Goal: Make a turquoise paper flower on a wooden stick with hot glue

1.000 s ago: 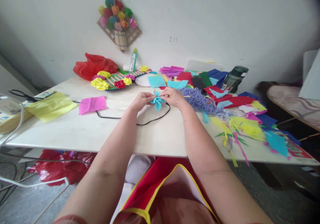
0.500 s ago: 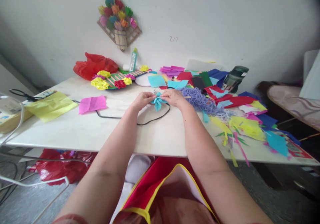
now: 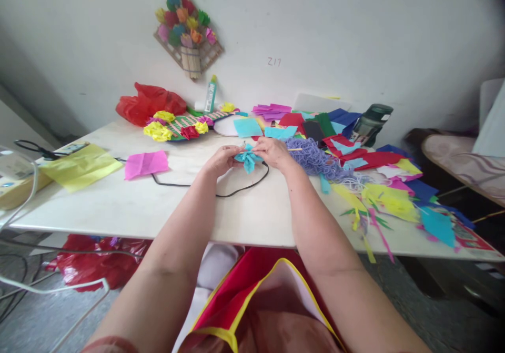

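My left hand (image 3: 221, 159) and my right hand (image 3: 273, 152) meet over the middle of the white table (image 3: 118, 205). Both pinch a small light-blue paper flower (image 3: 246, 159) held between them, just above a loop of black cord (image 3: 221, 190). A thin wooden stick (image 3: 295, 150) pokes out to the right of my right hand. The fingers of both hands are curled closed on the paper. A heap of lilac yarn (image 3: 315, 158) lies right beside my right hand.
Pink paper (image 3: 145, 164) and yellow paper (image 3: 81, 167) lie to the left, with black scissors (image 3: 33, 150) beyond. A board with paper flowers (image 3: 177, 125), a red bag (image 3: 150, 103), a glue bottle (image 3: 210, 94) and a dark bottle (image 3: 369, 122) stand at the back. Coloured paper scraps (image 3: 390, 195) cover the right side.
The hands have barely shifted; the blue paper flower has been turned slightly between the fingers and sits a touch higher.
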The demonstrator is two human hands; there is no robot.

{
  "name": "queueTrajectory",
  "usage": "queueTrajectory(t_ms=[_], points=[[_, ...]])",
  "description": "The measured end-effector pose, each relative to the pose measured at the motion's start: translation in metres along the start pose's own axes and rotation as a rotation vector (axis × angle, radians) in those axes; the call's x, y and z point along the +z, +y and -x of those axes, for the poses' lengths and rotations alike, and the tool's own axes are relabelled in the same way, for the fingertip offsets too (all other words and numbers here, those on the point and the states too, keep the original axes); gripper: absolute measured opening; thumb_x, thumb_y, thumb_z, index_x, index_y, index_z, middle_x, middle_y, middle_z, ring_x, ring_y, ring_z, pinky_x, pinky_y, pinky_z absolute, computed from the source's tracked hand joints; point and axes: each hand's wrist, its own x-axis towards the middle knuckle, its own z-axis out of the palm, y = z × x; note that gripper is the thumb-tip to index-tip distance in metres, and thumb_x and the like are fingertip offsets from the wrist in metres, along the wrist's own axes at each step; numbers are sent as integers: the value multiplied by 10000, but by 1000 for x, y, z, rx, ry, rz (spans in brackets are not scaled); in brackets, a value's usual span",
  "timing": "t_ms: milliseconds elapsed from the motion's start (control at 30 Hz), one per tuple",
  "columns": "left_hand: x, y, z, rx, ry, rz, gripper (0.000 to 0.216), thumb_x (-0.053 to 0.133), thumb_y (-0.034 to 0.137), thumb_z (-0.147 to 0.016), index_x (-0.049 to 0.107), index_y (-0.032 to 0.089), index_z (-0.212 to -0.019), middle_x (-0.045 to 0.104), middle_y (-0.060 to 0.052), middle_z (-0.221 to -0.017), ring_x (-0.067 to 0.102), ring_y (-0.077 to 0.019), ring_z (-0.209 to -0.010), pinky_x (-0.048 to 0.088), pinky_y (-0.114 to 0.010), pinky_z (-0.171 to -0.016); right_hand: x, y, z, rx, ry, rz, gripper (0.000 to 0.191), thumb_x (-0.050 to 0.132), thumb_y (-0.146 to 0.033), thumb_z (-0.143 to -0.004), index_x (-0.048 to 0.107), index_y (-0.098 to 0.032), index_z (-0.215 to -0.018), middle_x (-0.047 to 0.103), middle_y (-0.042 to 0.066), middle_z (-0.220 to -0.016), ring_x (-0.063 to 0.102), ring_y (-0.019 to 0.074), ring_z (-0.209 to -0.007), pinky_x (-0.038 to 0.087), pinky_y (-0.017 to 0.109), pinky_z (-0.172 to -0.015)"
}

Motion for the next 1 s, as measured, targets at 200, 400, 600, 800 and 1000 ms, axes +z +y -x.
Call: queueTrajectory(t_ms=[200, 400, 600, 800, 1000], points=[[-1, 0, 0, -5, 9, 12, 214, 798, 259, -631, 722, 96, -748, 710, -79, -716, 665, -180, -666, 568, -335, -719, 1, 1, 0, -16, 42, -44, 212, 613, -220, -877, 798, -279, -962, 748, 31, -1041, 667, 178, -917, 443, 276, -735], [3, 2, 1, -30, 37, 34, 140, 739, 195, -678, 721, 88, -766, 695, -66, -705, 640, -153, -649, 567, -299, -686, -1, -1, 0, -20, 66, -49, 210, 618, -210, -870, 801, -286, -940, 750, 23, -1022, 666, 174, -905, 439, 271, -723], [4, 2, 0, -33, 15, 45, 107, 711, 185, -702, 718, 99, -765, 696, -68, -723, 632, -155, -659, 561, -288, -675, -3, -3, 1, -32, 59, -61, 208, 617, -206, -869, 800, -278, -937, 750, 28, -1042, 667, 184, -937, 437, 275, -738], [-2, -3, -3, 10, -21, -2, 204, 767, 266, -680, 730, 113, -810, 704, -66, -756, 653, -163, -686, 563, -293, -689, -1, -2, 1, -16, 83, -59, 205, 611, -218, -869, 797, -276, -933, 751, 27, -1028, 661, 184, -920, 436, 272, -722], [0, -2, -2, -17, -4, 19, 173, 761, 241, -686, 728, 103, -785, 704, -67, -724, 652, -161, -652, 565, -304, -686, -1, -4, 0, -32, 80, -26, 212, 605, -204, -864, 798, -271, -920, 750, 25, -1030, 656, 185, -914, 426, 274, -710]])
